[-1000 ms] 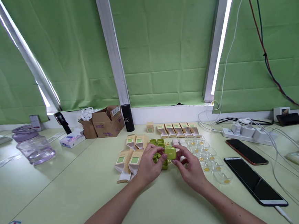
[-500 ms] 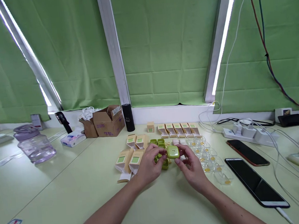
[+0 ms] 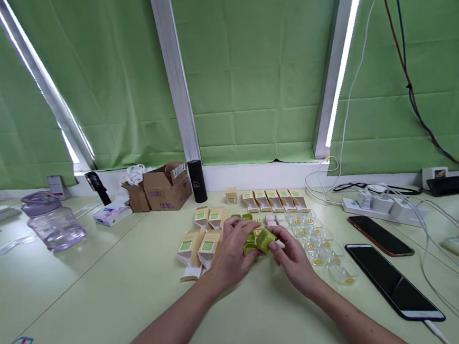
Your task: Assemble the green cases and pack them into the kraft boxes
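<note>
A small rounded-square green plastic case [image 3: 265, 240] is held tilted above the table in front of me. My right hand [image 3: 294, 259] pinches its right side between thumb and fingers. My left hand [image 3: 234, 250] closes around its left side, with fingers bent over the top. Whether the case is open or closed I cannot tell, as the fingers hide part of it. Behind the left hand, more green cases [image 3: 247, 216] lie partly covered. Clear plastic trays with yellow spots [image 3: 319, 261] stand in rows beside the right hand. Small white pieces [image 3: 281, 217] lie behind the held case.
Open kraft boxes with green labels [image 3: 208, 246] stand left of the hands; several more [image 3: 272, 200] line up behind. Farther off are a cardboard carton [image 3: 167, 190], a black cylinder [image 3: 197, 181] and a water jug [image 3: 54, 223]. Phones [image 3: 393, 281], cables and a power strip [image 3: 383, 206] occupy the right.
The green case has turned from lying level, top up, to a tilted pose. My left fingers have come farther over it, and both hands stay in about the same place.
</note>
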Available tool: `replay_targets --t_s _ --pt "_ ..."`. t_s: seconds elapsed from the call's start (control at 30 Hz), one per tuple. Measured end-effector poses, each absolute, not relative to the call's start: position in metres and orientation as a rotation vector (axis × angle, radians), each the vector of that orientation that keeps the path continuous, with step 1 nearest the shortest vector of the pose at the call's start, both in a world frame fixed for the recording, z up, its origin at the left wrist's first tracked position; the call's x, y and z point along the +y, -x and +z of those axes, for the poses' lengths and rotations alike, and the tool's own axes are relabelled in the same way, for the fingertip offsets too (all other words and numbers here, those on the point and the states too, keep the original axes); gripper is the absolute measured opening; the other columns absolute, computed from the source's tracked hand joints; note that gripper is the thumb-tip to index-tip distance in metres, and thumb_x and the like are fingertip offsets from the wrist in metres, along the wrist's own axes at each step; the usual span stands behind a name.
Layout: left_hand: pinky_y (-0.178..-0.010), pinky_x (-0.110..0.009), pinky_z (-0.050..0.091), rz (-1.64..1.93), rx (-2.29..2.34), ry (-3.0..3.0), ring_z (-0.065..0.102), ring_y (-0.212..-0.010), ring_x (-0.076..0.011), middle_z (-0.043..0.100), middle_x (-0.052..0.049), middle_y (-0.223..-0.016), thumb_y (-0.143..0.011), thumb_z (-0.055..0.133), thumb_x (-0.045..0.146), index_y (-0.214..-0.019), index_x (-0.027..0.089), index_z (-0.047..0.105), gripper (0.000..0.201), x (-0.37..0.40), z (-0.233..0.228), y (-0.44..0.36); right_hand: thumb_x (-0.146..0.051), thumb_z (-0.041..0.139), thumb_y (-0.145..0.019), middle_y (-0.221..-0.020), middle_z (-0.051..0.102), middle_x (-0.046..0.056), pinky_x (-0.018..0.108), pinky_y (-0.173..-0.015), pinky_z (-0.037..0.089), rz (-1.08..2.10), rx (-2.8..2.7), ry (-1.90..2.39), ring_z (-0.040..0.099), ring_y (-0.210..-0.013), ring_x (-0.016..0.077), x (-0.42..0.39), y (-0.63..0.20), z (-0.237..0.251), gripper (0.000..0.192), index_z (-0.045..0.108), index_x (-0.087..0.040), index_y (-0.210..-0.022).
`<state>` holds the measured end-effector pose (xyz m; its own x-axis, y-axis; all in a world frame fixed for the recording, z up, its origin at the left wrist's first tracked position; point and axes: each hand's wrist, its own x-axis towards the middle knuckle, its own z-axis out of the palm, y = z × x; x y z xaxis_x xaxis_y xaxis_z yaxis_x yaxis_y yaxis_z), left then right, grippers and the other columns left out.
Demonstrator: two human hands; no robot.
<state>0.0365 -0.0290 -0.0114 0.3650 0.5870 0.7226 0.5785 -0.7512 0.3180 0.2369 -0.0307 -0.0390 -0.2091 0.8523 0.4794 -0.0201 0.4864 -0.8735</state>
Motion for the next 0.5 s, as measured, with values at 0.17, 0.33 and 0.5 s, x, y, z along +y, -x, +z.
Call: replay_targets --t_s 0.17,0.33,0.5 --pt "-0.11 -0.053 0.046 1.254 1.038 -2.687 0.046 -0.128 -0.0318 0.063 -0.009 -0.134 -0.093 0.067 0.01 -0.138 0.033 0.061 0.051 -0.033 -0.006 -0.038 -0.056 0.053 -0.105 -0.118 0.068 0.008 0.03 -0.073 0.058 0.818 -1.658 0.799 0.066 -0.1 0.0228 -0.032 -0.235 -0.033 0.038 0.065 -0.026 -0.125" --pt "-0.112 -0.051 0.046 1.396 1.057 -2.365 0.049 -0.13 -0.0308 0.065 -0.009 -0.126 -0.09 0.071 0.012 -0.131 0.029 0.064 0.045 -0.027 -0.009 -0.037 -0.037 0.045 -0.109 -0.115 0.07 0.01 0.037 -0.082 0.055 0.457 -1.762 0.907 0.066 -0.102 0.0255 -0.028 -0.242 -0.034 0.027 0.066 -0.025 -0.123" --pt "-0.108 -0.043 0.05 1.518 1.178 -1.889 0.06 -0.121 -0.0261 0.062 -0.008 -0.127 -0.082 0.077 0.015 -0.124 0.026 0.068 0.044 -0.017 -0.013 -0.037 -0.007 0.051 -0.095 -0.12 0.075 0.009 0.047 -0.098 0.048 0.031 -2.192 0.998 0.058 -0.118 0.0315 -0.025 -0.246 -0.038 0.031 0.074 -0.023 -0.107"
